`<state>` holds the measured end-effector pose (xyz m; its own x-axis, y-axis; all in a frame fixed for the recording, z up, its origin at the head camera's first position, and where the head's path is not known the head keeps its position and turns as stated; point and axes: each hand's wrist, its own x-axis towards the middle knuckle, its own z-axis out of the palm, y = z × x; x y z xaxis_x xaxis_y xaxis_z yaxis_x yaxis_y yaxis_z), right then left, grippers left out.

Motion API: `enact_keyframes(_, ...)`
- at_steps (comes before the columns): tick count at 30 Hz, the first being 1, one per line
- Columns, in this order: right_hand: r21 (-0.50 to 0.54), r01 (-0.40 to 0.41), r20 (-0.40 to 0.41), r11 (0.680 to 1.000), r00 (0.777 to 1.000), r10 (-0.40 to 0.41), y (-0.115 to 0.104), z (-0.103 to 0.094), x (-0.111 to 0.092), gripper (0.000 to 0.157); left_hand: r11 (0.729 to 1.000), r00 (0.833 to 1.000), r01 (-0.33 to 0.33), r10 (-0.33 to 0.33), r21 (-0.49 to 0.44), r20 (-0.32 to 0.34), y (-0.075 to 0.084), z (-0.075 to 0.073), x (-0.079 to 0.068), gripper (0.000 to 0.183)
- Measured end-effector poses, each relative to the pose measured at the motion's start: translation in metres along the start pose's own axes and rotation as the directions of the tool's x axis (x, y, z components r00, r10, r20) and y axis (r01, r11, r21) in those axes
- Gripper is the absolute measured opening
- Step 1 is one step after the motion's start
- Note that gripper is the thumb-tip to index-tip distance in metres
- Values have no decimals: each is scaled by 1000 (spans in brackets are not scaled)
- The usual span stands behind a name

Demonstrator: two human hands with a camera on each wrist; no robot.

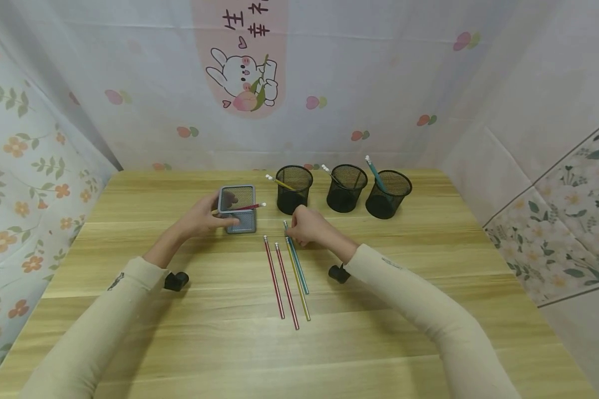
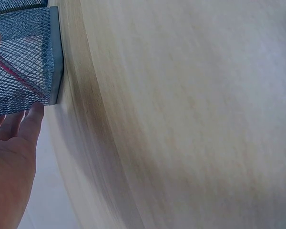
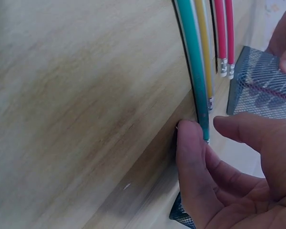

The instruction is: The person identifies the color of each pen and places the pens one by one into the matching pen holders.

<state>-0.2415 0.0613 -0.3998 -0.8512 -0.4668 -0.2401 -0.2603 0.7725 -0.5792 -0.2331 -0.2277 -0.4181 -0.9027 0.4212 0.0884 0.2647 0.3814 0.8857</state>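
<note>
My left hand [image 1: 204, 216] grips a grey square mesh pencil holder [image 1: 240, 227], with the thumb at its front and fingers behind. Inside the holder leans a red pencil [image 1: 252, 207], its eraser end poking over the rim. My right hand [image 1: 310, 226] is at the eraser end of a teal pencil [image 1: 301, 271] lying on the table. In the right wrist view, the forefinger is beside that pencil [image 3: 193, 57] and the thumb stands apart from it. Left of it lie a yellow pencil [image 1: 299, 285] and two red pencils, one [image 1: 274, 280] farther left than the other [image 1: 287, 291].
Three round black mesh holders stand at the back: one with a yellow pencil [image 1: 284, 184], one with a dark pencil [image 1: 333, 176], one with a teal pencil [image 1: 376, 174]. A wooden table [image 1: 219, 343] lies below, with a printed curtain [image 1: 155, 72] behind it.
</note>
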Motion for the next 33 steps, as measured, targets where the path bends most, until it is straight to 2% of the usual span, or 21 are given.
enact_keyframes(6, -53, -25, -4, 998, 1000, 25, -1, 1, 5, 25, 1000, 1000, -3, 3, 14, -2, 0, 0, 0, 65)
enact_keyframes(11, -43, -47, -5, 998, 999, 47, -2, 2, 7, 24, 1000, 1000, -5, 5, 9, -5, -1, -1, 1, 64)
enact_keyframes(19, -23, -37, -1, 999, 999, 37, 0, 2, 7, 25, 1000, 1000, -15, 15, 24, -5, -2, -1, 1, 64)
enact_keyframes(22, -11, -33, 9, 999, 999, 33, 2, 0, 6, 24, 1000, 1000, -10, 10, 18, 1, 3, 0, 0, 64)
enact_keyframes(29, 2, 13, 24, 1000, 1000, -13, 8, -5, 2, 25, 1000, 1000, -4, 4, -8, 4, 28, 1, -6, 59)
enact_keyframes(32, 20, 29, 27, 999, 999, -30, 11, -8, 0, 24, 1000, 1000, 1, -1, -7, 3, 31, 1, -7, 59)
enact_keyframes(33, 23, 33, 28, 999, 999, -33, 12, -8, -1, 24, 1000, 1000, -1, 1, -2, 2, 28, 1, -7, 60)
